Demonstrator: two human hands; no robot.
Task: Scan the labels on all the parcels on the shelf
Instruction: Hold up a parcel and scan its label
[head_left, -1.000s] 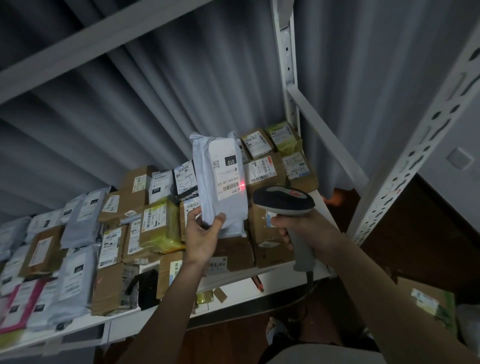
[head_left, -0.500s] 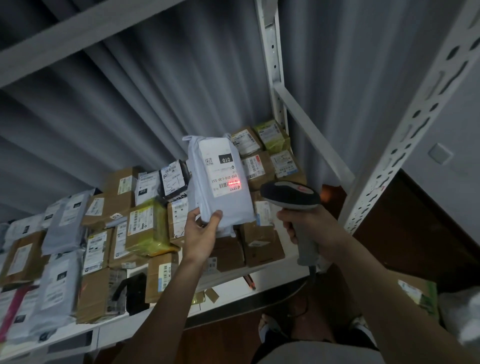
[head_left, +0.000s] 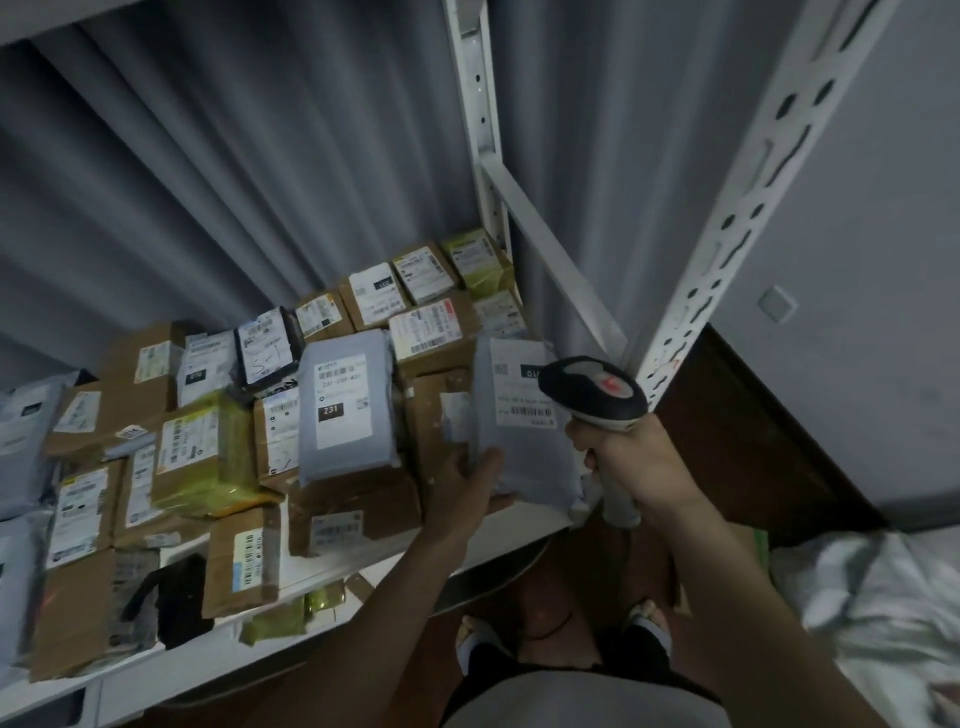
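Left hand (head_left: 470, 486) grip pinches soft grey polybag parcel (head_left: 524, 431); right hand (head_left: 631, 460) grip wraps scanner (head_left: 592, 392) handle

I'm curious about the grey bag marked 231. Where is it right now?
In the head view the grey bag marked 231 lies mid-shelf atop brown boxes, just left of the left hand and the grey parcel it holds.

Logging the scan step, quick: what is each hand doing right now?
Left hand: grips the lower edge of the grey mailer bag.
Right hand: wrapped around the barcode scanner handle.
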